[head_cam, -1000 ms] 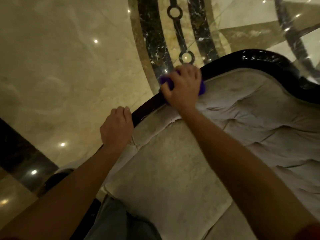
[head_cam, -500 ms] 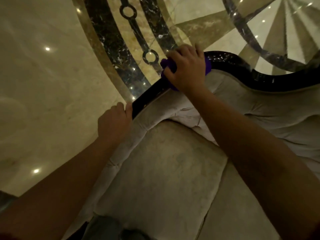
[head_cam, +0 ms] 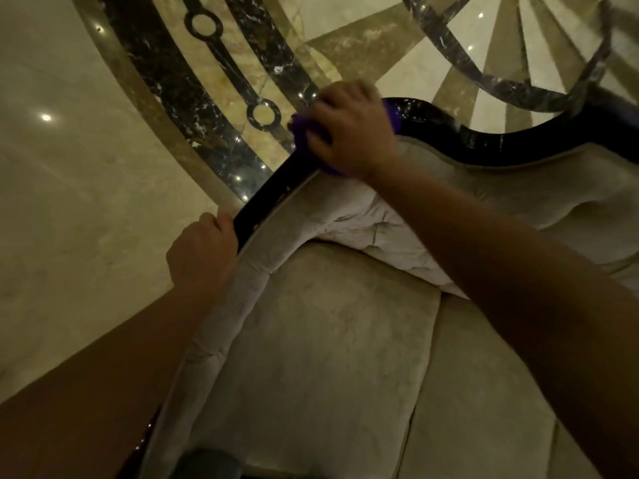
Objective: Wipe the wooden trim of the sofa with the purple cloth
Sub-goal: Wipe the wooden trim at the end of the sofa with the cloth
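The sofa's dark glossy wooden trim (head_cam: 269, 195) runs along the top of the beige tufted backrest and curves off to the right. My right hand (head_cam: 352, 133) presses the bunched purple cloth (head_cam: 301, 133) onto the trim at the crest of the curve; most of the cloth is hidden under the hand. My left hand (head_cam: 200, 254) grips the trim lower left, fingers curled over its edge, a short stretch of bare trim between the two hands.
Beige sofa cushions (head_cam: 328, 340) fill the lower middle and right. Behind the backrest lies polished marble floor (head_cam: 86, 202) with dark inlaid bands and rings (head_cam: 207, 25). A grey trouser leg (head_cam: 207, 464) shows at the bottom edge.
My right hand with the cloth has slid a little along the trim curve. The view has shifted, bringing more of the patterned floor in. The left hand stays on the trim.
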`<state>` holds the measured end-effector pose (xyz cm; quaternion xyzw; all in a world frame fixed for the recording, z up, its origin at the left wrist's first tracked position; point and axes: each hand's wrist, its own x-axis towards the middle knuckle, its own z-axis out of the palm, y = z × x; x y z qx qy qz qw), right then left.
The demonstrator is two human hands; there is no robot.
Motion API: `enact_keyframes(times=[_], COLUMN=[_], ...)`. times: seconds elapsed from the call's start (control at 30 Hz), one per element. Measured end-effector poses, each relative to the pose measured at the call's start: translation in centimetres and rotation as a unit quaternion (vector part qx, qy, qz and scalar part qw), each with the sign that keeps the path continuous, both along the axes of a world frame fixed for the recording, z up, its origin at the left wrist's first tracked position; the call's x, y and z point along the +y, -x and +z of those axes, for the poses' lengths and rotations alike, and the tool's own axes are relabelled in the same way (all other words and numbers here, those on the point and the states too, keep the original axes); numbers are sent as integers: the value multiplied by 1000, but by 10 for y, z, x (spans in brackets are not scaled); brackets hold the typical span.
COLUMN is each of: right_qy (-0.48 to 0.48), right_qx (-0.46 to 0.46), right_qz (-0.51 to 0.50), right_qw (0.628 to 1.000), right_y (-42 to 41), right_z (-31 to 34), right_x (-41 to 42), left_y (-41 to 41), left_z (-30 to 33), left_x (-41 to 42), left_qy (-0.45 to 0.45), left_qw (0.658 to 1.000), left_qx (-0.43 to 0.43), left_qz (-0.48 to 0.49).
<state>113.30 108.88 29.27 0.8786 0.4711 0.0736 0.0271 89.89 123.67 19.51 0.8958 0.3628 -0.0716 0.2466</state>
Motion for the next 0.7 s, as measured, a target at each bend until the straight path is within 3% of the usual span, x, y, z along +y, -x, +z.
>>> enact_keyframes(times=[0.07,0.17,0.27,0.33,0.6,0.7], right_qy=[-64,-100,-88,-105,-140,-189], right_qx=[18,33,14,19,26,51], right_qz=[-138,-258,-230,-210,-194,-282], right_qw=[988,960,969,972,971,939], right_y=[-26,-30,-9,-4,-23,-35], right_z=[19,23,14,12,13,20], right_x=[-25,-33,-15,-11,-26,-61], left_y=[-11,-35,-70,-87,-141,-166], left_z=[0,-6,1,4,13,23], left_x=[6,6,-18,-30,-43,-56], left_qy=[58,48,-8,-35,55,69], left_qw=[998,999,993,988,990,983], left_qx=[10,0,-115,-148,-100,-124], left_qz=[25,-5,4,16,87,117])
